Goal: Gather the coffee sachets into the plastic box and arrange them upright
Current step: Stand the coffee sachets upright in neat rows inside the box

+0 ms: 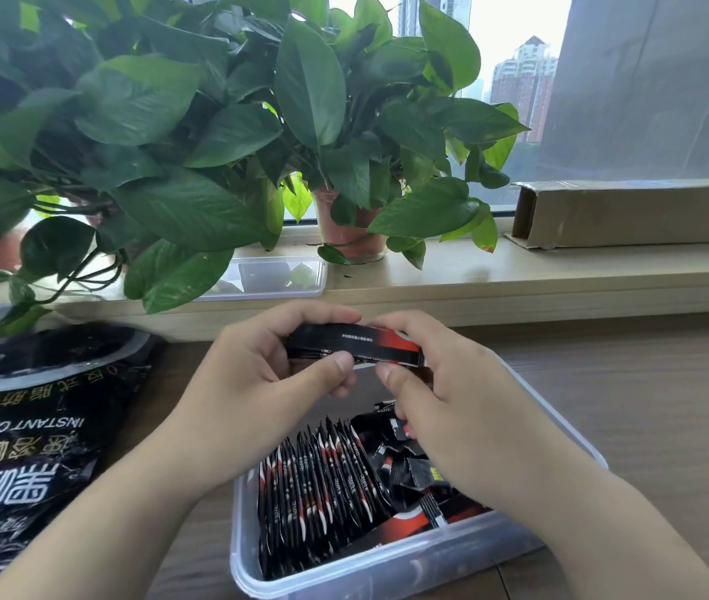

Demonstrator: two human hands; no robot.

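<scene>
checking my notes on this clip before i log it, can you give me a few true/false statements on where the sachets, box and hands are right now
1. The left hand and right hand grip the held sachets above the plastic box. True.
2. Every sachet in the box stands upright. False: the left row stands upright, but the right pile lies jumbled.
3. The black coffee bag lies on the table, left of the plastic box. True.
4. The cardboard box sits on the table beside the plastic box. False: it lies on the windowsill, at the right.
</scene>
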